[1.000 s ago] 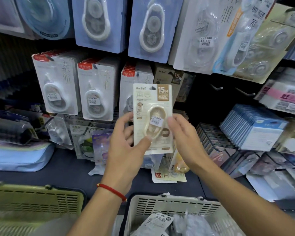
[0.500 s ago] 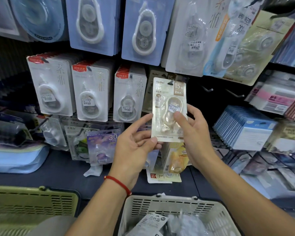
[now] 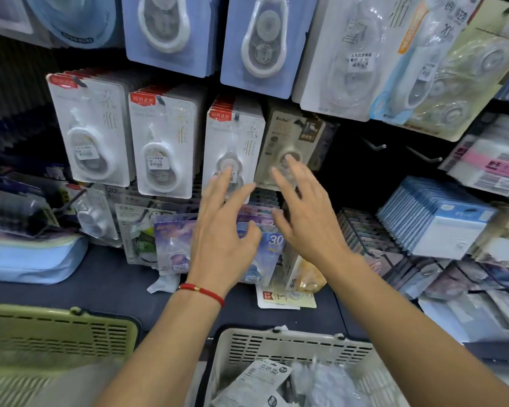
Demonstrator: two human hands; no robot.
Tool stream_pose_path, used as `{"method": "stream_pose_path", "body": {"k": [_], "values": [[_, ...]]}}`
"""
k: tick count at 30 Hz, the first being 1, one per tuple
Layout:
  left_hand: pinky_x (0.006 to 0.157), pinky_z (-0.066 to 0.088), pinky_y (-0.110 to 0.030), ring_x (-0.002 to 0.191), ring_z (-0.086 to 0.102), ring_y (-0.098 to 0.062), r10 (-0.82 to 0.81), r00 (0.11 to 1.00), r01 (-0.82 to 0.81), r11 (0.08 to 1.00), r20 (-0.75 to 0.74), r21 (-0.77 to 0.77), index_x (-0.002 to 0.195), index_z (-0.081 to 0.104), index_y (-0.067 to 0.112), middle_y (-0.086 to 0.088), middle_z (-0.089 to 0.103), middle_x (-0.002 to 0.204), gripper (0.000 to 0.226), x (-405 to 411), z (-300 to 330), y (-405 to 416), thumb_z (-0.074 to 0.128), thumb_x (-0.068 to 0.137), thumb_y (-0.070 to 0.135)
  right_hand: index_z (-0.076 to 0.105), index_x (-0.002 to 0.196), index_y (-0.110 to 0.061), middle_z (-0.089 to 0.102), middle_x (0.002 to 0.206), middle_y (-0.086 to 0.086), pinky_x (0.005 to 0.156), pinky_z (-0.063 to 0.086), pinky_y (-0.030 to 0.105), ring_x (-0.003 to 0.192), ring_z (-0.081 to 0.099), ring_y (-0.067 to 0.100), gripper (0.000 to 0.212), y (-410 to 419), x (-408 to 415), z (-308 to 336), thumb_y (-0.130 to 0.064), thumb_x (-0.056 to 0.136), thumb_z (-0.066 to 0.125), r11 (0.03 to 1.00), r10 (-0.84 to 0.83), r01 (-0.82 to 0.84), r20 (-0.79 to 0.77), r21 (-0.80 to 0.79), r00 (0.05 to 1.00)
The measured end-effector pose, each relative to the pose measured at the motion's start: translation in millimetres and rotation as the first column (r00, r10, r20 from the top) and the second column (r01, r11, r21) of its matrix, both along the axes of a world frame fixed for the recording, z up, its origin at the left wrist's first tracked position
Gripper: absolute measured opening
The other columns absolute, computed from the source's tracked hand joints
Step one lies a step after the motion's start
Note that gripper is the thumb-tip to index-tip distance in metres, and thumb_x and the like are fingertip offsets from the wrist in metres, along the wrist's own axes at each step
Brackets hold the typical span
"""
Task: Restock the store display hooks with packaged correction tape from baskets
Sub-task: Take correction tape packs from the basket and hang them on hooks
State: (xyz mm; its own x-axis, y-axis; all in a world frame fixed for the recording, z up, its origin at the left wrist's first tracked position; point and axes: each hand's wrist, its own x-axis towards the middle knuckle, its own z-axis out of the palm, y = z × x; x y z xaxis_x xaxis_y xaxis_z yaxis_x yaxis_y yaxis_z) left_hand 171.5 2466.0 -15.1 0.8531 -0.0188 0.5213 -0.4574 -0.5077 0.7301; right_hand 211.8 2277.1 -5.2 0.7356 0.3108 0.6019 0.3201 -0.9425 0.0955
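A beige carded correction tape pack (image 3: 288, 148) hangs on the display hook; the right hand (image 3: 309, 218), fingers spread and holding nothing, reaches just below it, beside the equally empty left hand (image 3: 221, 230), above a white plastic basket (image 3: 291, 345).

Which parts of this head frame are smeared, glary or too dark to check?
Head view: both hands, left hand and right hand, are motion-smeared at the fingers; glare washes the clear blister packs at upper right; the gap around the bare hooks is nearly black; wide-angle bending tilts the edges.
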Motion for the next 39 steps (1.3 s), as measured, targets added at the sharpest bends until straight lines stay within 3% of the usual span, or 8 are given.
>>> {"method": "stream_pose_path", "body": {"k": [3,12,18,22,25,28,32,39], "values": [[0.118,0.006,-0.010,0.161,0.003,-0.005,-0.031,0.999,0.031,0.999,-0.014,0.013,0.153,0.050,0.025,0.014,0.011,0.174,0.066,4.9,-3.8,1.2,0.067,0.092,0.008,0.030,0.162,-0.016,0.003,0.176,0.008,0.126,0.025,0.055,0.162,0.005,0.031,0.069,2.0,24.0,8.6,-0.029,0.100,0.059,0.986,-0.116,0.100,-0.119,-0.132,0.986],[0.121,0.017,-0.020,0.160,0.015,-0.010,-0.049,0.998,0.050,0.999,-0.036,0.009,0.148,0.057,0.022,0.011,0.018,0.173,0.061,-1.7,-9.5,4.5,0.066,0.091,0.001,0.040,0.156,-0.016,0.006,0.176,0.010,0.121,0.036,0.051,0.161,0.009,0.034,0.074,0.2,26.9,6.9,-0.013,0.087,0.066,0.987,-0.115,0.092,-0.171,-0.135,0.979],[0.110,0.041,-0.032,0.127,0.056,-0.025,-0.064,0.973,0.092,0.988,-0.221,0.121,0.129,0.068,0.018,-0.003,0.064,0.136,0.042,-34.1,-28.5,-1.4,0.064,0.090,0.004,0.055,0.145,-0.015,0.051,0.152,0.008,0.104,0.049,0.047,0.136,0.049,0.029,0.047,-20.5,-27.3,-29.3,-0.018,0.098,0.056,0.997,-0.034,0.059,-0.372,0.054,0.928],[0.107,0.048,-0.042,0.128,0.059,-0.029,-0.104,0.884,0.301,0.873,-0.456,0.384,0.129,0.068,0.023,-0.006,0.067,0.135,0.039,-54.8,-62.0,-15.3,0.064,0.091,0.013,0.065,0.126,-0.019,0.070,0.119,0.007,0.085,0.052,0.039,0.110,0.064,0.032,0.028,-35.4,-90.4,-82.1,-0.028,0.101,0.057,0.998,-0.029,0.055,-0.741,0.010,0.671],[0.105,0.048,-0.042,0.128,0.057,-0.030,-0.069,0.822,0.435,0.717,-0.565,0.545,0.131,0.065,0.027,-0.006,0.064,0.132,0.038,-70.4,-98.2,-22.4,0.065,0.094,0.020,0.061,0.133,-0.022,0.067,0.131,0.005,0.090,0.051,0.037,0.122,0.061,0.030,0.040,-42.7,-141.5,-133.2,-0.044,0.100,0.060,0.989,-0.115,-0.047,-0.919,-0.143,0.378],[0.112,0.043,-0.035,0.136,0.052,-0.027,-0.069,0.728,0.581,0.590,-0.682,0.561,0.139,0.061,0.024,-0.006,0.058,0.144,0.043,-83.7,-139.8,-24.4,0.066,0.096,0.022,0.042,0.152,-0.015,0.041,0.159,0.015,0.106,0.047,0.045,0.142,0.045,0.034,0.080,-41.3,-194.2,-185.2,-0.068,0.094,0.058,0.968,-0.199,-0.096,-0.941,-0.233,0.273],[0.121,0.035,-0.036,0.147,0.041,-0.027,-0.029,0.568,0.726,0.489,-0.823,0.484,0.156,0.043,0.021,-0.007,0.045,0.161,0.065,-95.9,-182.3,-26.4,0.067,0.098,0.038,0.009,0.164,-0.005,0.010,0.170,0.024,0.121,0.026,0.056,0.157,0.011,0.043,0.106,-34.9,-238.7,-218.9,-0.066,0.093,0.059,0.929,-0.259,-0.163,-0.898,-0.333,0.356],[0.110,0.047,-0.042,0.135,0.052,-0.030,0.043,0.579,0.706,0.473,-0.814,0.527,0.156,0.039,0.015,-0.010,0.053,0.150,0.068,-98.9,-211.8,-37.6,0.066,0.099,0.038,0.067,0.121,-0.017,0.073,0.114,0.006,0.085,0.055,0.036,0.106,0.069,0.028,0.031,-90.5,-231.0,-180.0,-0.032,0.107,0.044,0.998,-0.027,0.062,-0.880,0.003,0.474]]}}
